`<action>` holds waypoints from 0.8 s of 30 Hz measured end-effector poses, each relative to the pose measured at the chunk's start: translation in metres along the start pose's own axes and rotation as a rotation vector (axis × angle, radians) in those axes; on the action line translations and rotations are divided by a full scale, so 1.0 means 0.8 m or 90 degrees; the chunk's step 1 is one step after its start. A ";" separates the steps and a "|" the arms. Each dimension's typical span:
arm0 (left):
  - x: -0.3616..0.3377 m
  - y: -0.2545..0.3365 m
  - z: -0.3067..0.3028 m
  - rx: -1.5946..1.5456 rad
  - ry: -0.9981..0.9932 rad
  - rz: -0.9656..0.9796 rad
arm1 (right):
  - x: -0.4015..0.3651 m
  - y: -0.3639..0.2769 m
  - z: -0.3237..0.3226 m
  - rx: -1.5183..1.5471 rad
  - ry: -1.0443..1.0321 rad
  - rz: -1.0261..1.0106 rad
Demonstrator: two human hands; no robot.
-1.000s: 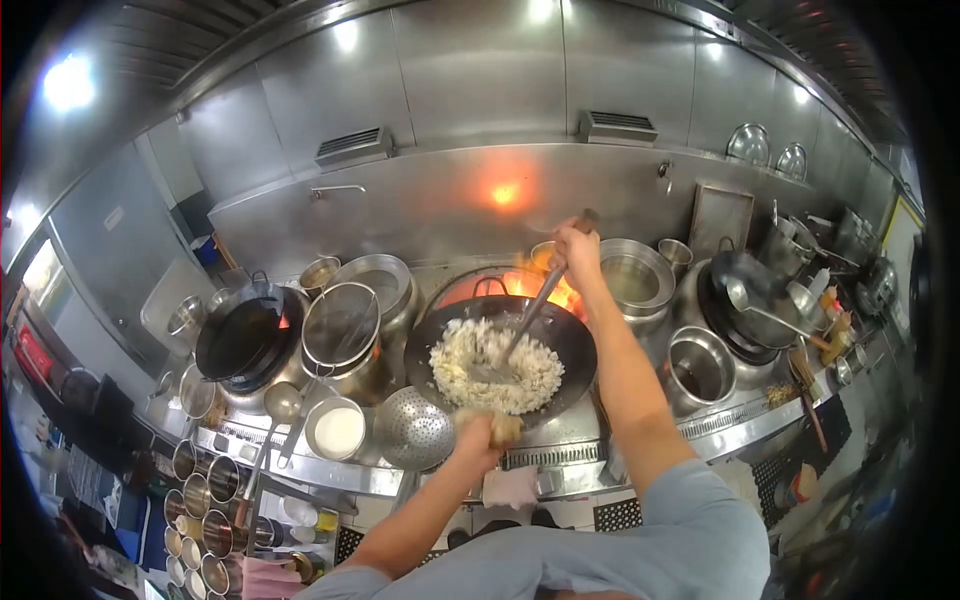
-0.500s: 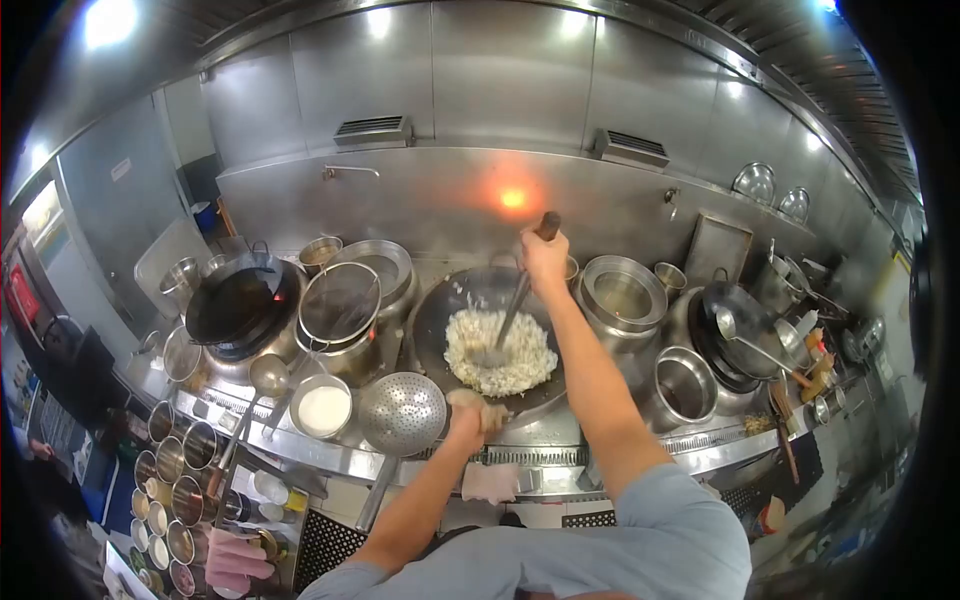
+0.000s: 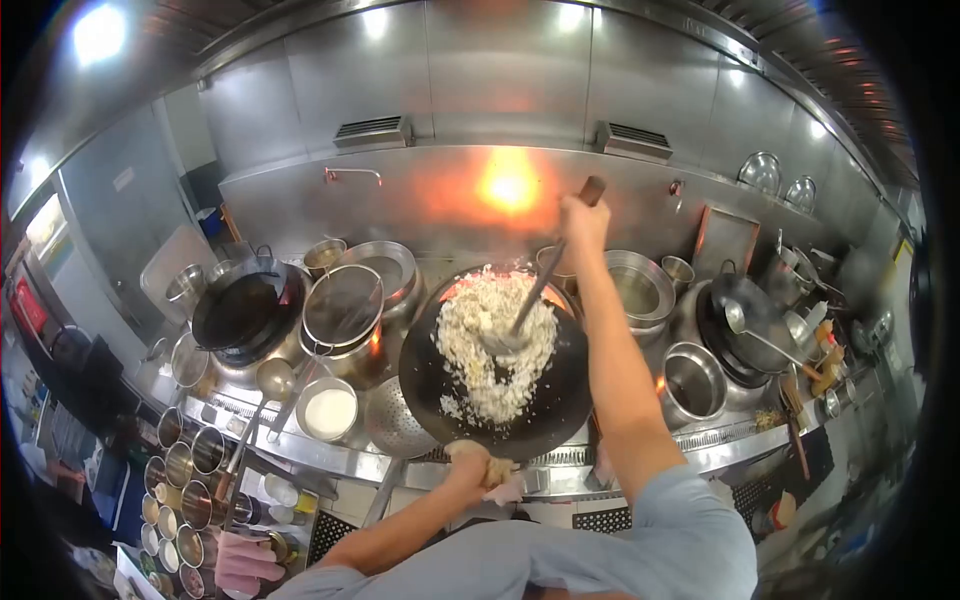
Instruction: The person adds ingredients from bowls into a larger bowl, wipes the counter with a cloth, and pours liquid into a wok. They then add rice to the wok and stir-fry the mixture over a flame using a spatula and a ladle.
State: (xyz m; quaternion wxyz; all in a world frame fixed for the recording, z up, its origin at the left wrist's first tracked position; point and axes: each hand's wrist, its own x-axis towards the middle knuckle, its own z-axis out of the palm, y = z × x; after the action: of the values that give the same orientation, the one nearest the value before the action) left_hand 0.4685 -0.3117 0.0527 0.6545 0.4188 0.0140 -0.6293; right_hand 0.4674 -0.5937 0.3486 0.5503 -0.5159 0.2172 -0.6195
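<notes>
My left hand [image 3: 464, 466] is closed on the near edge of a large black wok [image 3: 563, 392], with a folded cloth [image 3: 498, 472] between hand and metal. My right hand [image 3: 584, 226] grips the top of a long-handled ladle [image 3: 541, 279]. The ladle's head rests among white fried rice [image 3: 497, 392], which spreads from the wok's far side toward its near side. The wok is tipped, its near edge pulled toward me. A perforated strainer [image 3: 395, 415] lies just left of the wok, partly covered by it.
A bright orange glow [image 3: 510, 188] lights the steel wall behind the wok. Left stand a bowl of white stuff [image 3: 329, 412], a round mesh sieve [image 3: 342, 305] and another wok [image 3: 240, 310]. Right are a steel pot [image 3: 692, 383] and a third wok [image 3: 760, 330].
The wok has come toward me with my left hand, and the rice has spread toward the far rim. My right hand has moved right with the ladle. The glow has grown.
</notes>
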 end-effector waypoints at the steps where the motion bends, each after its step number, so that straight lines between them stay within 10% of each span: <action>1: 0.008 0.024 0.017 -0.007 -0.040 0.063 | -0.010 -0.026 0.000 0.029 -0.033 0.010; 6: 0.060 0.064 0.034 0.010 0.001 0.140 | -0.065 0.061 -0.006 -0.048 -0.079 0.039; 9: 0.079 -0.013 -0.046 0.037 -0.183 0.221 | -0.030 0.056 -0.021 0.043 -0.054 -0.043; 17: 0.123 0.112 0.012 0.013 0.052 0.237 | -0.049 -0.037 -0.071 0.184 -0.050 -0.205; 20: 0.157 0.117 -0.006 0.166 0.066 0.206 | -0.052 0.144 -0.069 0.020 -0.038 -0.115; 24: 0.171 0.111 -0.012 0.108 0.109 0.233 | -0.071 0.167 -0.046 0.242 -0.149 0.058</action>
State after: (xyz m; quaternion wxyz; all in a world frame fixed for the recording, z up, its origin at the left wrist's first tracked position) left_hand 0.5755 -0.4300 0.0191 0.7167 0.5198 -0.0598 -0.4611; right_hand 0.4883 -0.5937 0.2004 0.6866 -0.4609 0.0547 -0.5596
